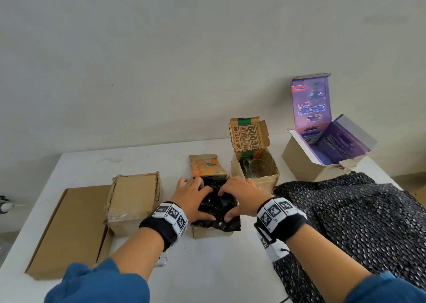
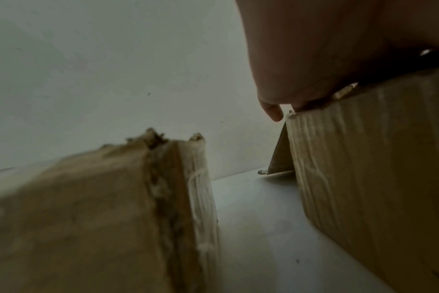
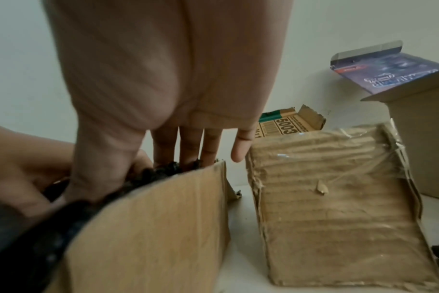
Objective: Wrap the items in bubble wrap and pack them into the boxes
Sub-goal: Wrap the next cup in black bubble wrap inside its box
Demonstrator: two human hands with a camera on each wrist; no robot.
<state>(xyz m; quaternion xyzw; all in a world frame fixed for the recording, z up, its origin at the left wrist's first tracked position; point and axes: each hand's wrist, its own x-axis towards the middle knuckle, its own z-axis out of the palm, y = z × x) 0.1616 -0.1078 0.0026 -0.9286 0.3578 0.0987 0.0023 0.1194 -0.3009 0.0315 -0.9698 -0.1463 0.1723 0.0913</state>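
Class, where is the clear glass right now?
In the head view, the glass sits inside the open barcode box, right of centre, just beyond the right hand.

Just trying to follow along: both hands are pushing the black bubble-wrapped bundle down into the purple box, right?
Not the purple box; it stands open, apart at the far right. In the head view, the left hand and right hand press the black bundle into the small brown box in the middle.

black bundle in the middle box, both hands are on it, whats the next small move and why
Probably press down once more and tuck in the loose corner. Both the left hand and right hand lie on the black bundle in the middle box, but wrap spills over the near right rim, and the orange flap behind stands open. It likely won't close until the bundle sits below the rim.
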